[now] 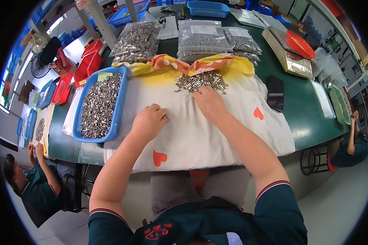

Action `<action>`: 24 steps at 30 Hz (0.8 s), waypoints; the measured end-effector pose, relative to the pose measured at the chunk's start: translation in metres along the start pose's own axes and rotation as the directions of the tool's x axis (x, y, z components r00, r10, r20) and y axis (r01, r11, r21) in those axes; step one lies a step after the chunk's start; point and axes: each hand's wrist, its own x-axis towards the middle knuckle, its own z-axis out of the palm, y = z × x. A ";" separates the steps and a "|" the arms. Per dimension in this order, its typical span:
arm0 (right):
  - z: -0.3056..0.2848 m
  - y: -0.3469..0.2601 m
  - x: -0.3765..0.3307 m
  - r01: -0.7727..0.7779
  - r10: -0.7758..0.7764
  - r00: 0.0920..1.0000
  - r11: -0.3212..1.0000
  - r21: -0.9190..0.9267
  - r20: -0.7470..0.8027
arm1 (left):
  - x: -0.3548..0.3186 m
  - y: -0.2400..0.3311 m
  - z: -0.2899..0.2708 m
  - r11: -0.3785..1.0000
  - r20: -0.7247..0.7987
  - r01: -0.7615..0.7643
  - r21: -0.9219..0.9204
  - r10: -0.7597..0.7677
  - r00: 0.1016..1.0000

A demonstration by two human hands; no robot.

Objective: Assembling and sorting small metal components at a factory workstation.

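My left hand (150, 121) is held over the white cloth (180, 141), its fingers curled closed around a small shiny metal piece (164, 117) that shows at the fingertips. At the near edge of a loose pile of small silvery metal sleeves (202, 81), my right hand (208, 101) touches the pieces with bent, closed fingers. What those fingers pinch, if anything, is hidden. To the left of the cloth, a blue plastic basket (122, 107) holds a great many similar metal pieces. The cloth's yellow and orange far edge (151, 67) is bunched up behind the pile.
Bags of metal parts (202, 34) stand behind the cloth. A dark phone (275, 93) lies to the right, near a scale (292, 61) with a red tray (301, 44). Red bins (88, 61) are at the left. Other people work at the far left (37, 183) and far right (351, 147).
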 end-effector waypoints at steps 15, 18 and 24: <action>-0.029 -0.020 -0.020 -0.184 0.185 0.978 0.983 -0.014 0.100 | 0.003 -0.018 -0.012 0.933 0.157 0.126 -0.336 -0.077 0.985; -0.026 -0.016 -0.022 -0.222 0.225 0.965 0.974 -0.034 0.135 | 0.016 -0.009 -0.009 0.496 0.286 0.338 -0.800 -0.180 0.941; -0.019 0.000 -0.012 -0.166 0.182 0.979 0.974 -0.152 0.097 | 0.042 0.021 0.005 -0.237 0.416 0.409 -0.881 0.022 0.909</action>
